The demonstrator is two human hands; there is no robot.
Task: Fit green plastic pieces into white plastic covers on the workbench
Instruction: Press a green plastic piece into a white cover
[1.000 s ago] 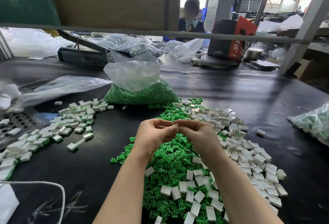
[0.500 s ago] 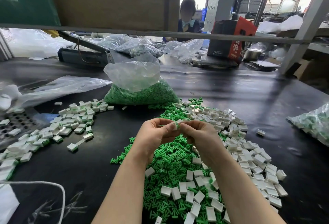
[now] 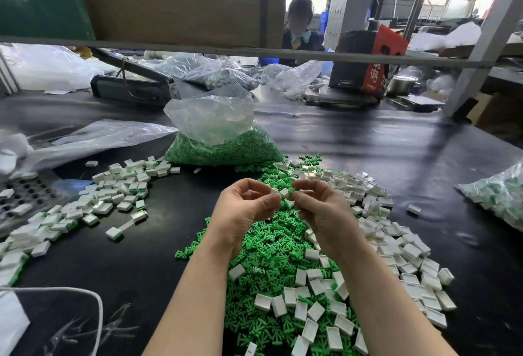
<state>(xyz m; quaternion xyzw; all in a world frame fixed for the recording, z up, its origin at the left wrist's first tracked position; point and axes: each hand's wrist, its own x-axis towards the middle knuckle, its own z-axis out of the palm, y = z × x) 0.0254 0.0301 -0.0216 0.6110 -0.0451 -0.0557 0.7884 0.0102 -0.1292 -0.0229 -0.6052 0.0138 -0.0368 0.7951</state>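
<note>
Left hand (image 3: 249, 208): pinching a small white plastic cover (image 3: 283, 192)
Right hand (image 3: 319, 208): pinching a small green plastic piece (image 3: 294, 188), just right of the cover
Below: heap of loose green pieces (image 3: 271, 253) on black workbench (image 3: 424, 157)

Left hand (image 3: 245, 208) and right hand (image 3: 319, 208): fingertips, pressed together a second ago, now stand slightly apart. White cover (image 3: 283, 192): now visible at the left fingertips. Green piece (image 3: 294, 189): now exposed, pinched by the right fingertips just beside the cover. Both hands sit marginally higher over the pile.
</note>
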